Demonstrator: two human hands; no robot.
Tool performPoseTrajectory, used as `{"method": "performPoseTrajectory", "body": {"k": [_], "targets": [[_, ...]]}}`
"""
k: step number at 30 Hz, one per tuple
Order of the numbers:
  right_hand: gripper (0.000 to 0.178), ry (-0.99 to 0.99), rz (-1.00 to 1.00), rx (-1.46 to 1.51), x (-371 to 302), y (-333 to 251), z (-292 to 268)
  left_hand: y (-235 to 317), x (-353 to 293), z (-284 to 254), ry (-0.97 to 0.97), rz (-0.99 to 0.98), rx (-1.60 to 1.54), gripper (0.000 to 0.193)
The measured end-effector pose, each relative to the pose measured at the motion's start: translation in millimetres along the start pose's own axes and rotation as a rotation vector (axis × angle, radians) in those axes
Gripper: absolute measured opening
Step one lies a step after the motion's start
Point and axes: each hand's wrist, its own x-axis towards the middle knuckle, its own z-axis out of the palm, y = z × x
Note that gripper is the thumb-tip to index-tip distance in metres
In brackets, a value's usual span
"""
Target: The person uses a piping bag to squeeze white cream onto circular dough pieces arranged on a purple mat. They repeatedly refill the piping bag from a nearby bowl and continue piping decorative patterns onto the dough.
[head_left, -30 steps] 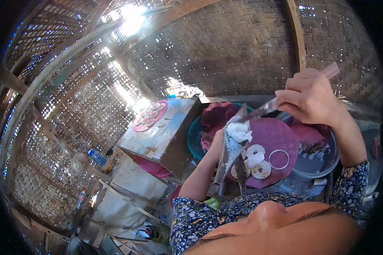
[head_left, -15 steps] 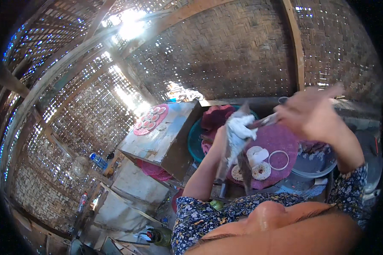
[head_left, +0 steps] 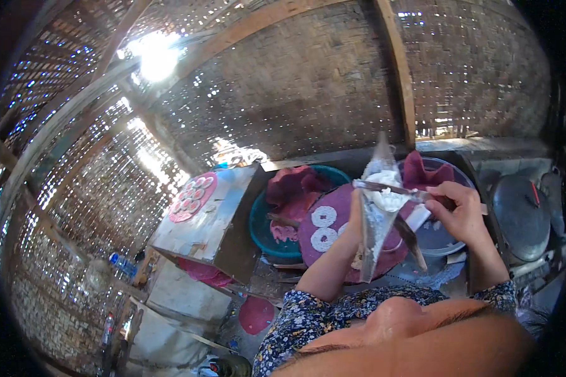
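My left hand [head_left: 352, 234] is closed around a clear plastic bag [head_left: 372, 242], its fingers mostly hidden behind it. A lump of white paste [head_left: 390, 200] sits in the bag's open part. My right hand [head_left: 462, 213] pinches the end of a slim dark stick [head_left: 383, 186], which lies across the paste. Below the bag, a second dark, wood-like piece [head_left: 410, 244] slants down; what holds it is unclear. Under my hands is a round purple mat [head_left: 308, 242] bearing lacy white rings [head_left: 324, 217]. A hoop's edge shows partly behind the bag.
A teal basin [head_left: 258, 229] with purple cloth stands left of the mat, a grey basin [head_left: 459, 242] right. Farther left, a box [head_left: 201, 220] carries a pink mat [head_left: 192, 198] of small rings. A dark round lid [head_left: 519, 217] lies far right. A woven wall [head_left: 308, 94] closes the back.
My right hand has come down and inward to the bag with the stick. The bag is now more upright and farther right in view. The view has shifted, showing more of the basins.
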Motion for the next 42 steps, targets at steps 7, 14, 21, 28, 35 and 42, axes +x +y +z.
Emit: {"method": "performPoseTrajectory", "body": {"k": [7, 14, 21, 28, 35, 42], "targets": [[0.024, 0.374, -0.098, -0.307, -11, 17, -30, -51, 20, 19, -0.195, -0.205, -1.129, 0.026], [0.027, 0.244, -0.345, -0.419, -25, 28, -15, -160, 50, -10, -0.021, -0.289, -0.538, 0.039], [0.02, 0.372, 0.158, -0.241, -14, 68, -15, -123, 45, 42, -0.127, -0.132, -0.178, 0.028], [0.02, 0.17, -0.254, -0.425, -31, 47, -7, -79, 32, 12, -0.147, -0.504, -1.032, 0.029], [0.019, 0.309, 0.087, -0.326, -16, 77, -21, -88, 31, 18, -0.144, -0.327, -0.608, 0.027], [0.02, 0.025, 0.128, -0.134, -26, 69, -30, -84, 27, -16, -0.078, -0.322, -0.296, 0.025]]}}
